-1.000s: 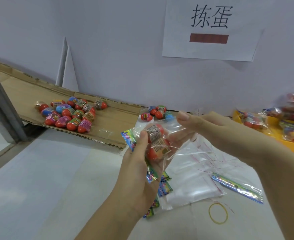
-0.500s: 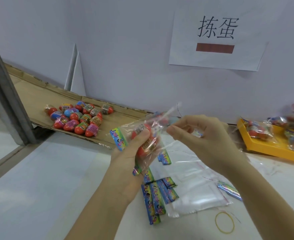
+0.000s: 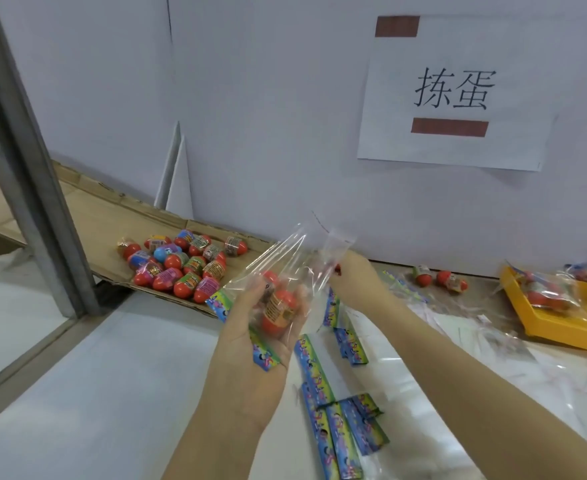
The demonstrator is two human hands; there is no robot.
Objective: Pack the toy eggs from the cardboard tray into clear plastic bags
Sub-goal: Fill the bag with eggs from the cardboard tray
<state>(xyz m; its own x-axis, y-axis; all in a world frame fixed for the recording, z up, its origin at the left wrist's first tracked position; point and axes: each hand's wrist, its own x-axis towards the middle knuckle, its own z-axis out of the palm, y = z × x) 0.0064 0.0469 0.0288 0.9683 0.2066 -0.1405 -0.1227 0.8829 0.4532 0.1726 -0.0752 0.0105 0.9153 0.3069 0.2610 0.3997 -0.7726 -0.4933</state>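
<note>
Now left grip (image 3: 250,327) clamps clear bag (image 3: 278,258) w/ eggs (image 3: 280,306) (red ones), right grip (image 3: 351,282) pinches its mouth.

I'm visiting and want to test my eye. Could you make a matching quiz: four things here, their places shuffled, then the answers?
1. clear plastic bag of red toy eggs
2. pile of loose toy eggs
3. yellow plastic tray
4. white paper sign

A. on the pale wall
B. on the brown cardboard tray
C. far right of the white table
D. in the left hand

Pairs: 1-D, 2-B, 3-C, 4-A.
</note>
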